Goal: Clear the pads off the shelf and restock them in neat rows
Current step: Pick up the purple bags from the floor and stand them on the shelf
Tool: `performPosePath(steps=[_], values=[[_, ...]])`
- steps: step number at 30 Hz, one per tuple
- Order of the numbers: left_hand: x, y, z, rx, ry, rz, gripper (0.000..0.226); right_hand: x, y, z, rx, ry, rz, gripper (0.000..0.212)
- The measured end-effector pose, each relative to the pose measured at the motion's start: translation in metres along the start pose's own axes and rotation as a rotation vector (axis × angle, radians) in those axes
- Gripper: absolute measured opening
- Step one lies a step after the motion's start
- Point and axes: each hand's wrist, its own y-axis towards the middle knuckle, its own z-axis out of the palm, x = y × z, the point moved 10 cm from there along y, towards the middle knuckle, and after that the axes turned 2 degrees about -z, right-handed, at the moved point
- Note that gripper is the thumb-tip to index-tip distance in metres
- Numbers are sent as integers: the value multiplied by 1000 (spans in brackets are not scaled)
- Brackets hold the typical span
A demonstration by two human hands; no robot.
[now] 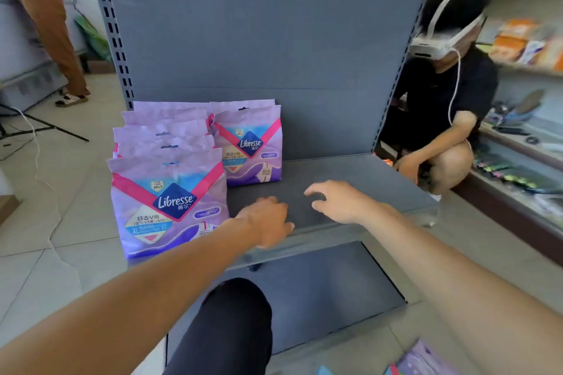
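Shelf: grey metal shelf (359, 173) with upright grey back panel (259, 24); clear strip along its front edge.
Pads, left row: purple packs (170, 204) standing upright one behind another at the shelf's left end, front pack at the front edge, five or so, rear ones mostly hidden so count unsure.
Pads, second row: two packs (251, 152) upright just right of the left row, set back against the panel, one behind the other.
Pads, floor: part of a purple pack (426, 359) at bottom right on the floor, cut off by the frame edge.
Left hand: left hand (268, 222) over the shelf's front edge, just right of the front pack; fingers loosely curled downward, holding nothing; contact with the shelf unclear.
Right hand: right hand (338, 201) above the bare middle of the shelf, fingers spread and relaxed, holding nothing, apart from the packs.
Knee: dark trouser knee (231, 323) low in the centre, in front of the lower shelf (320, 289).
Other person: crouching to the right of the shelf in a black shirt (441, 91) with a white headset (438, 46) and cable.
Background: legs in brown trousers (58, 39) top left; stocked shelves (524, 39) at right; tiled floor (61, 237) with a white cable.
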Motion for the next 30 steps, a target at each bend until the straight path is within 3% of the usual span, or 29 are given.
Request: performPosePath(steps=[5, 9, 14, 19, 30], values=[[-61, -29, -24, -91, 46, 215, 57, -27, -79, 1, -73, -51, 64, 42], [-123, -45, -10, -67, 53, 344, 61, -76, -147, 11, -142, -21, 195, 44], [-199, -58, 37, 53, 71, 475, 65, -145, -242, 36, -148, 6, 418, 53], [-266, -60, 90, 107, 31, 612, 67, -212, -332, 72, -167, 39, 668, 48], [-347, -4, 219, 275, 38, 684, 66, -340, -454, 184, -182, 271, 1111, 36]])
